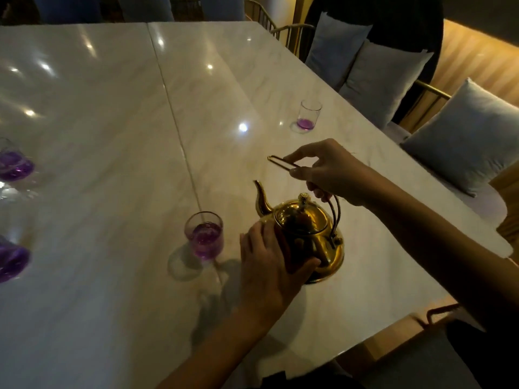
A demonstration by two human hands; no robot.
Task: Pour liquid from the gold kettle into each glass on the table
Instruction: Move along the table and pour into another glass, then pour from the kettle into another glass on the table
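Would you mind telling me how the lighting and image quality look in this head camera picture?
Head view: dim, warm light; bright ceiling-lamp glare spots on the glossy table; the stemmed glass and left hand cast soft shadows; wide-angle bending curves the table edges; the purple glasses at the left edge look smeared.

Table: pale glossy marble table (112, 113), a seam running down its length
Light: dim room, small ceiling lights mirrored on the tabletop
Seating: gold-framed chairs (283, 29) along the right side
Cushions: grey cushions (466, 136) propped on the seats
Wall: warm-lit ribbed wooden panel (477, 60), far right
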